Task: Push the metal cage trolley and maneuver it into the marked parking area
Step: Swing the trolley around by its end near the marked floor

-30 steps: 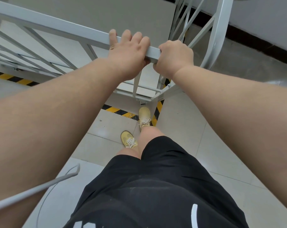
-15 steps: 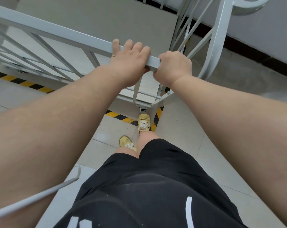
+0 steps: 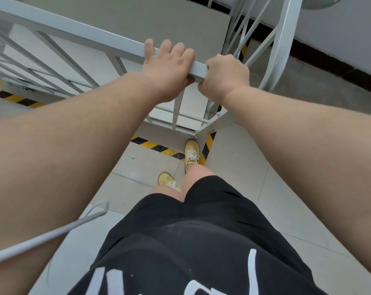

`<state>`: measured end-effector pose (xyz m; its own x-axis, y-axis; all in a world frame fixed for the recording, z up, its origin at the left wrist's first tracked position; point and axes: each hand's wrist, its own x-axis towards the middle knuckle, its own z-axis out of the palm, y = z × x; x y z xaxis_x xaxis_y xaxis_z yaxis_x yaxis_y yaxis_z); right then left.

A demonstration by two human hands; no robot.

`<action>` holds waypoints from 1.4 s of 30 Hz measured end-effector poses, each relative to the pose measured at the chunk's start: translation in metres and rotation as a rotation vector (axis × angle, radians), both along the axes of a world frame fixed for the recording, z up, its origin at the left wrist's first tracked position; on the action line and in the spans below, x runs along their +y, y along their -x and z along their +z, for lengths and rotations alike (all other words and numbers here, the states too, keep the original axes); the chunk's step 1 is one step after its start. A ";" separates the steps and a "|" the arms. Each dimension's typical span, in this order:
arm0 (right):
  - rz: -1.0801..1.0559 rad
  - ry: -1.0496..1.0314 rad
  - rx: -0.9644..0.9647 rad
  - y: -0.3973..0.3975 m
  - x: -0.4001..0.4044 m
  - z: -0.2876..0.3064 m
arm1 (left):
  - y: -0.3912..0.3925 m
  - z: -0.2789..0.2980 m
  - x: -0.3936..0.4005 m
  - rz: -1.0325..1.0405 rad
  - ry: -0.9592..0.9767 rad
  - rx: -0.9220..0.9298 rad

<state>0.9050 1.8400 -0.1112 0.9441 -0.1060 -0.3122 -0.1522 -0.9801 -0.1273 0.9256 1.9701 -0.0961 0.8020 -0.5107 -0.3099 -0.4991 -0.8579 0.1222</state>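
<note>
Shorts [image 3: 201, 241] fill the near view, yellow shoes [image 3: 192, 150] on pale floor tiles [image 3: 254, 167], the front foot at the corner of the hazard tape [image 3: 159, 148]. Both hands are wrapped tight on the trolley's top rail [image 3: 84, 31]: left hand [image 3: 167, 71], right hand [image 3: 226, 75], close together. The trolley [image 3: 180, 20] looks mostly inside the taped bay, its near edge over the line, so likely only a final nudge remains. Beyond it, a wall [image 3: 350, 35] with dark skirting.

Warehouse or logistics space, tiled floor [image 3: 244, 167], yellow-black hazard tape [image 3: 159, 148], grey metal cage trolley [image 3: 74, 26]
</note>
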 end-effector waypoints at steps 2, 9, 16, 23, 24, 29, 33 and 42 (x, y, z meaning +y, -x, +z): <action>0.002 0.004 0.004 -0.001 0.000 0.001 | -0.002 -0.001 -0.001 -0.003 0.001 -0.010; 0.004 0.014 0.016 0.000 0.000 0.001 | 0.000 -0.002 0.001 -0.012 -0.001 -0.035; 0.007 0.020 0.012 -0.002 0.000 0.001 | -0.002 -0.002 0.000 -0.018 0.008 -0.036; 0.011 0.014 0.018 -0.001 -0.001 0.004 | -0.002 0.000 0.000 -0.020 0.001 -0.022; 0.011 0.014 0.016 -0.001 -0.001 0.004 | -0.002 0.000 0.000 -0.019 0.002 -0.024; 0.014 0.011 0.011 0.000 0.000 0.003 | -0.001 -0.001 0.001 -0.020 -0.002 -0.028; 0.015 0.008 0.013 -0.001 0.000 0.004 | -0.001 0.000 0.000 -0.030 -0.011 -0.019; 0.044 0.017 0.004 -0.002 -0.002 0.000 | -0.003 -0.002 0.000 -0.014 -0.003 -0.018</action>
